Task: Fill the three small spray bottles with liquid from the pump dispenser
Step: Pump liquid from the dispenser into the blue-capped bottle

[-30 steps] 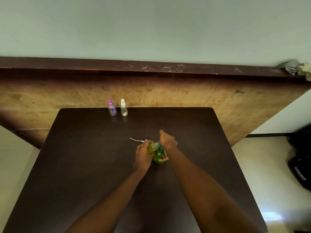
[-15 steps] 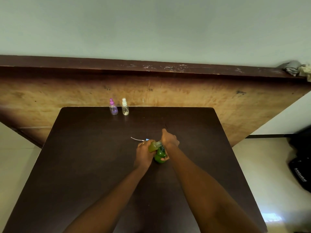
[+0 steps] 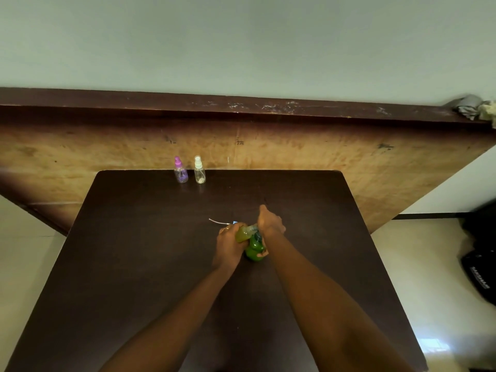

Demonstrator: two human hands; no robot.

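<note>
My left hand (image 3: 228, 244) grips a small bottle (image 3: 242, 233) filling at the dispenser (image 3: 253, 248) my right hand (image 3: 271, 224) pumps (two capped bottles (image 3: 181, 171) wait, seemingly unfilled).

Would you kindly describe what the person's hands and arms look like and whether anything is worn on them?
Both forearms are bare, with no sleeves in view. The left hand wears a thin ring on one finger. The right hand shows no ring, glove or watch.

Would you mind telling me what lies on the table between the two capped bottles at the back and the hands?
In the head view, only a loose spray cap with its white tube, just beyond the left hand; otherwise bare table.
</note>
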